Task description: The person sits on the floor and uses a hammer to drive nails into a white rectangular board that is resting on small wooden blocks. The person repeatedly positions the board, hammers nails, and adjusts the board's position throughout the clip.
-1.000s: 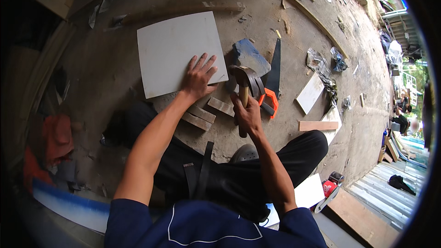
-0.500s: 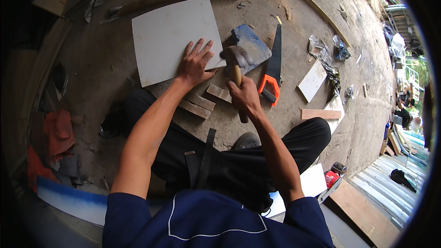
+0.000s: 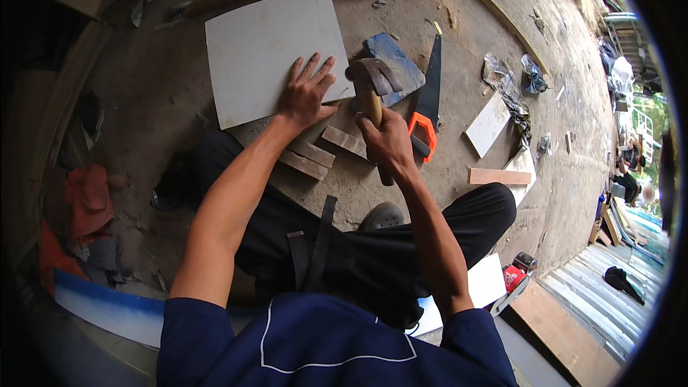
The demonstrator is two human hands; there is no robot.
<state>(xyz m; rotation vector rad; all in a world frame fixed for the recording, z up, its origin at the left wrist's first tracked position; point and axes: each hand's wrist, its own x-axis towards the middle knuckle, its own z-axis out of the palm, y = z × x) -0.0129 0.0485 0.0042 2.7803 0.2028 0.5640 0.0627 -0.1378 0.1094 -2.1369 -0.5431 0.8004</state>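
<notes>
My left hand lies flat with fingers spread on a white board, near its right corner. My right hand is wrapped around the wooden handle of a claw hammer. The hammer's head hangs just right of the board's edge, apart from it as far as I can see. A thin nail-like piece shows at that corner; it is too small to make out surely. Short wooden blocks lie below the board, between it and my legs.
Right of the hammer lie a dusty blue slab and a handsaw with an orange handle. Farther right are a small white panel, a wood strip and crumpled plastic. Long timber lies beyond.
The hammer, blurred by motion before, now shows sharply and sits slightly to the right, with my right hand a little farther right too. My left hand stays on the board.
</notes>
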